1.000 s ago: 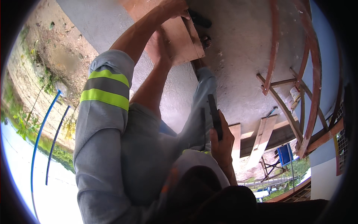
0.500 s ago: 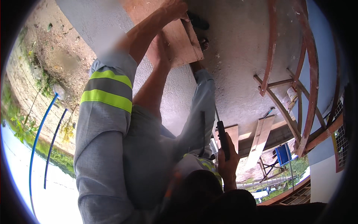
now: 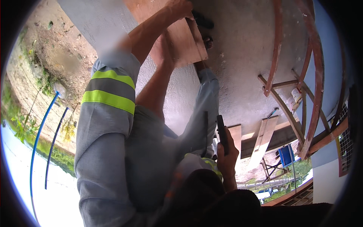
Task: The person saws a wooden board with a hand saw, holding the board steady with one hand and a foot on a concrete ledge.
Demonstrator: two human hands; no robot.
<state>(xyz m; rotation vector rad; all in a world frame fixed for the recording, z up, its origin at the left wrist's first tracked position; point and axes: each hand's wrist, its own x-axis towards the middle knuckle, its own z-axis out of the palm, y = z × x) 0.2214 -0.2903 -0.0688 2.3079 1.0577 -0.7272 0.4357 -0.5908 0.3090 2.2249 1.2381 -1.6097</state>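
Fingers (image 3: 231,143) round handle (image 3: 222,135), left arm (image 3: 109,98) outstretched

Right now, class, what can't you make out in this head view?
In the head view:
Wooden board: far end, cut off by the top edge.
Left hand: most fingers, hidden by the hand's own back.
Black-handled tool in the right hand: working end, too indistinct.
Right foot: mostly hidden by the board.

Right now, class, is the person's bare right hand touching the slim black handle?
Touching. The head view shows the bare right hand holding the slim black handle, fingers against its right edge without a gap.
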